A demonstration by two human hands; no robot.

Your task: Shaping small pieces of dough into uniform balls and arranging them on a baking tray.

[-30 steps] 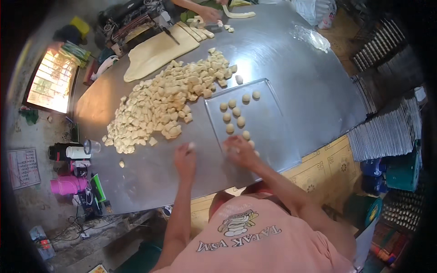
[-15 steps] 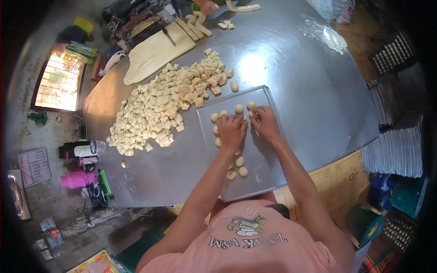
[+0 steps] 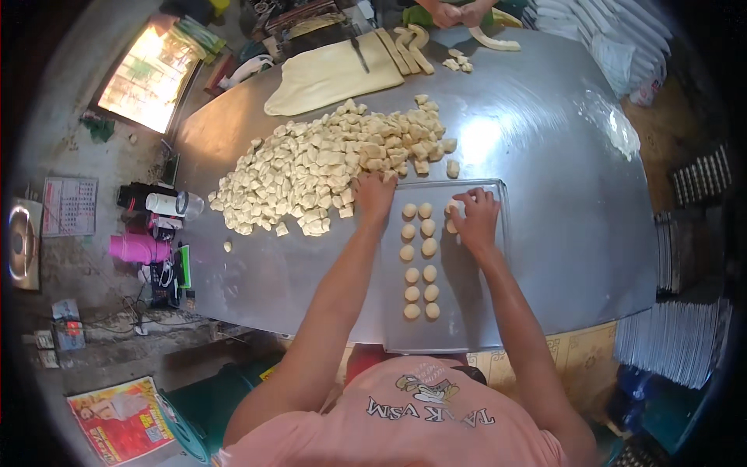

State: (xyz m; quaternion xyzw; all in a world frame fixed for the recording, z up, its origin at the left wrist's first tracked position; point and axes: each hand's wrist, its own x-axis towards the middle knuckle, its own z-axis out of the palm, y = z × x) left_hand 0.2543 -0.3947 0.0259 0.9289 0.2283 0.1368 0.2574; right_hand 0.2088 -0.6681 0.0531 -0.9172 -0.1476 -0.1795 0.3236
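At the near right edge of a heap of cut dough pieces, my left hand has its fingers bent down and closed on a dough piece, its fingertips partly hidden. My right hand is over the far right part of a metal tray, fingers curled round a dough ball. Just beneath it, another ball shows beside my thumb. Two columns of round dough balls lie along the tray's left half, with a gap midway down.
A flat dough sheet with cut strips lies beyond the heap. Across the table, another person's hands hold a dough strip. Bottles and a pink container stand off the left edge; stacked trays are at right.
My left hand has left the tray for the dough heap. The right hand stays at the tray's far end, where balls now sit under it. The whole view has shifted.
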